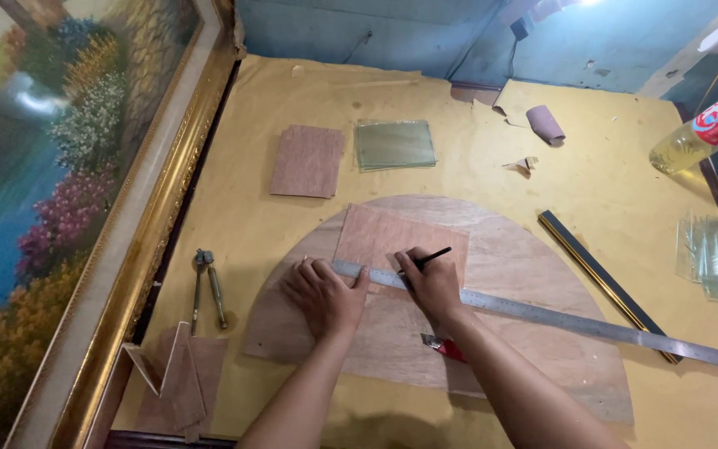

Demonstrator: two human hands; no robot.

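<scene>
I see the left hand (323, 293) spread flat, fingers pressing the near end of a long steel ruler (542, 316) onto a small rectangular plywood panel (392, 237). The right hand (434, 283) is closed around a black pen (427, 260), tip at the ruler's edge. Panel lies on a semicircular board (533, 266) on the yellow-covered desk (234, 208). Red-handled cutter (442, 345) beside the right wrist. Glass panes (394, 144) and a second panel (307, 160) farther back.
</scene>
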